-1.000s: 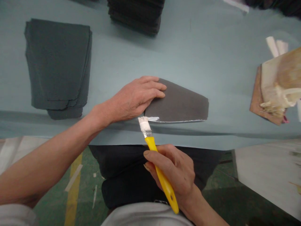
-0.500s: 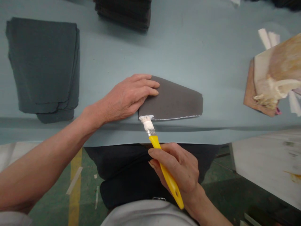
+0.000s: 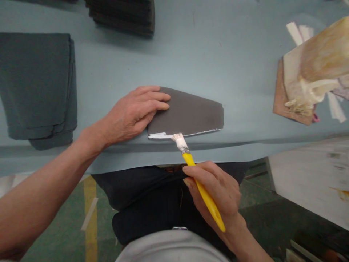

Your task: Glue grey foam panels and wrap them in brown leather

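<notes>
A dark grey wedge-shaped piece of material (image 3: 191, 112) lies flat on the pale blue table (image 3: 218, 58), close to its near edge. My left hand (image 3: 133, 112) rests flat on the piece's left end, fingers stretched out, pressing it down. My right hand (image 3: 215, 193) is closed round the yellow handle of a small brush (image 3: 197, 183). The brush's white, glue-laden bristles touch the near edge of the piece about a third of the way along. A white line of glue runs along that edge to the left of the bristles.
A stack of dark green-grey fabric pieces (image 3: 35, 83) sits at the left. A black stack (image 3: 122, 14) stands at the far edge. At the right, a glue-crusted container (image 3: 311, 76) rests on a brown board (image 3: 280, 102) with white strips beside it. A white surface (image 3: 308, 178) lies lower right.
The brush has slid rightward along the near edge of the grey piece, leaving a white glue line behind it. My left hand has stayed pressed on the piece's left end.
</notes>
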{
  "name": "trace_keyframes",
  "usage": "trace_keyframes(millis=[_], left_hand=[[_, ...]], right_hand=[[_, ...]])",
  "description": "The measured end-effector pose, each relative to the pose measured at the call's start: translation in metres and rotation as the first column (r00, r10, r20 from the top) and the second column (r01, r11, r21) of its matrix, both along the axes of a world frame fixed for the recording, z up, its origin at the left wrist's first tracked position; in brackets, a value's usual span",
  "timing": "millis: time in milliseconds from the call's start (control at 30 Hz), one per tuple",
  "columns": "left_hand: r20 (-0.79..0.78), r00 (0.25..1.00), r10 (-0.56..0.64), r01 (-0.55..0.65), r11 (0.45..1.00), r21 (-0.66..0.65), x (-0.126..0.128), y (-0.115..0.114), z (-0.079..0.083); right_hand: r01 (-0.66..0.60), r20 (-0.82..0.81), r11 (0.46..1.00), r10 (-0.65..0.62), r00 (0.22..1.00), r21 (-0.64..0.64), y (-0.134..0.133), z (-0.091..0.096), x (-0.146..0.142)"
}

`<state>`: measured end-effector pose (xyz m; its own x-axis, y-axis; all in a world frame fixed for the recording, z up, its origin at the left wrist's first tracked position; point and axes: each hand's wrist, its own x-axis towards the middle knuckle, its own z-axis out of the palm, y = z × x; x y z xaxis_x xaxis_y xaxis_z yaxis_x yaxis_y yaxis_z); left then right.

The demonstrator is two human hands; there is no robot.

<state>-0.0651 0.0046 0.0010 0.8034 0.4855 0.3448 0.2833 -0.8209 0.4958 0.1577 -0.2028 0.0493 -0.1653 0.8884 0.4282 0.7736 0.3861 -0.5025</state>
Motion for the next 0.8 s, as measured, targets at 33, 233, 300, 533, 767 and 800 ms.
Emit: trace_keyframes(millis=[33, 233, 300, 533, 767, 800], left_hand=[[0.002, 1.0, -0.006, 0.006, 1.0, 0.001, 0.0, 0.0, 0.0], [-0.024, 1.0, 0.02, -0.02, 1.0, 0.012, 0.0, -0.001, 0.003], [-0.032, 0.999, 0.028, -0.028, 1.0, 0.012, -0.001, -0.001, 0.002], [-0.006, 1.0, -0.018, 0.018, 0.999, 0.035, -0.003, 0.002, 0.0], [-0.008, 1.0, -0.03, 0.03, 0.999, 0.043, -0.005, 0.003, -0.002], [-0.007, 0.999, -0.032, 0.033, 0.998, 0.047, -0.005, 0.003, -0.002]], right_hand=[[0.007, -0.002, 1.0, -0.007, 1.0, 0.002, 0.0, 0.0, 0.002], [0.047, -0.057, 0.999, -0.048, 0.997, -0.009, -0.006, 0.007, 0.013], [0.047, -0.061, 0.999, -0.049, 0.997, -0.026, -0.008, 0.015, 0.015], [0.013, -0.032, 0.999, -0.014, 0.999, -0.043, 0.002, 0.022, 0.003], [-0.028, -0.031, 1.0, 0.027, 0.999, -0.015, 0.01, 0.007, 0.002], [-0.022, -0.028, 1.0, 0.021, 0.999, -0.018, 0.009, 0.006, 0.005]])
